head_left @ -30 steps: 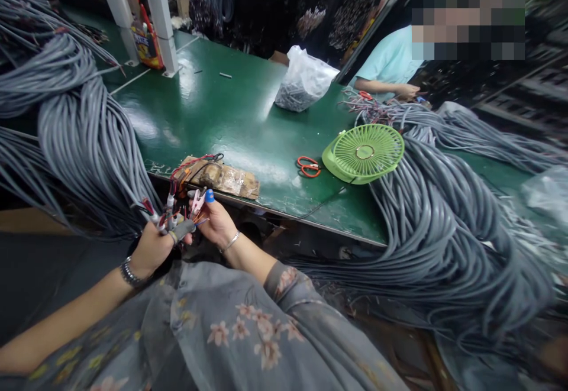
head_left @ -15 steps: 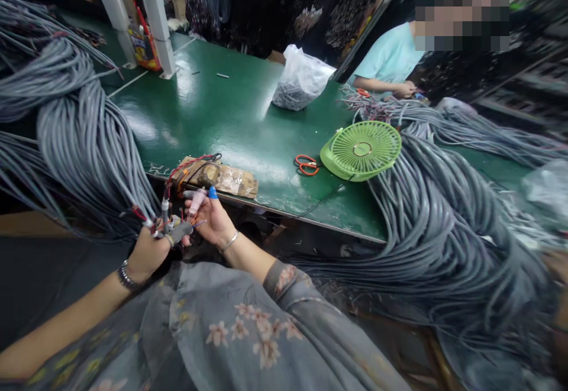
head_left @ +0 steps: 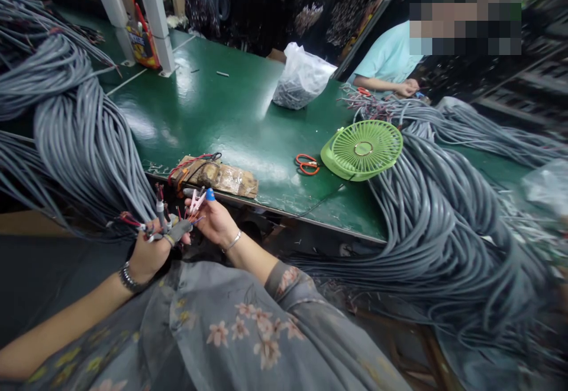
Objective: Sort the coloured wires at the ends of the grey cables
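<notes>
My left hand (head_left: 148,254) is closed around the end of a grey cable (head_left: 178,230), whose thin coloured wires fan out above the fingers. My right hand (head_left: 214,219), with a blue cap on one fingertip, pinches a small pink clip (head_left: 196,200) at those wire ends. Both hands sit just below the front edge of the green table (head_left: 231,113). A taped brown block (head_left: 222,177) with red and black leads lies on the table edge right above them.
Thick bundles of grey cable hang at the left (head_left: 84,136) and spill over the right (head_left: 448,225). A green fan (head_left: 364,149), orange scissors (head_left: 307,165) and a white plastic bag (head_left: 302,78) lie on the table. Another person in a light blue shirt (head_left: 388,60) works at the far side.
My left hand has shifted slightly left and down with the cable end, spreading the wires. My right hand stays on the pink clip.
</notes>
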`<state>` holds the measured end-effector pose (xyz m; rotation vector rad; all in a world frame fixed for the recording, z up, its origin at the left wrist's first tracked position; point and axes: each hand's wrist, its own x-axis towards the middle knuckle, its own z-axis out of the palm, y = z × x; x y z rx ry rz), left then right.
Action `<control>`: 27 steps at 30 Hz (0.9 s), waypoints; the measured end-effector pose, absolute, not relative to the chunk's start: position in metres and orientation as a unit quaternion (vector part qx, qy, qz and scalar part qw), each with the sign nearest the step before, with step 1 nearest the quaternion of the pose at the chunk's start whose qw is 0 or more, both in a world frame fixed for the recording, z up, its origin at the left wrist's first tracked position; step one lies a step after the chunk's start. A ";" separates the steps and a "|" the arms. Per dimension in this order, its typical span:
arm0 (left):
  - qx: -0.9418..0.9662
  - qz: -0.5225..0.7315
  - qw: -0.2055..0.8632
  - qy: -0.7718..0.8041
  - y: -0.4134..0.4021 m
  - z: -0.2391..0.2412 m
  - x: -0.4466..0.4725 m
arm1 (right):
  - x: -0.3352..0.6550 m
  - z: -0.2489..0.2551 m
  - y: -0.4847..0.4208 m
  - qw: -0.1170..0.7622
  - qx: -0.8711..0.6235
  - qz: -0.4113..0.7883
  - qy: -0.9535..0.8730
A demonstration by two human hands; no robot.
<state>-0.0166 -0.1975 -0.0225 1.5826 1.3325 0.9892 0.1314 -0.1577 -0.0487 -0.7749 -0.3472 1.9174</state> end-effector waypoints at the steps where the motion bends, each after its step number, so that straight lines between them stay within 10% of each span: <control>1: 0.627 0.397 0.414 0.527 -0.197 -0.022 -0.015 | 0.131 -0.050 -0.157 0.493 -0.316 0.799 -0.138; 27: 0.638 0.384 0.391 0.540 -0.204 -0.020 -0.026 | 0.132 -0.052 -0.160 0.512 -0.330 0.779 -0.149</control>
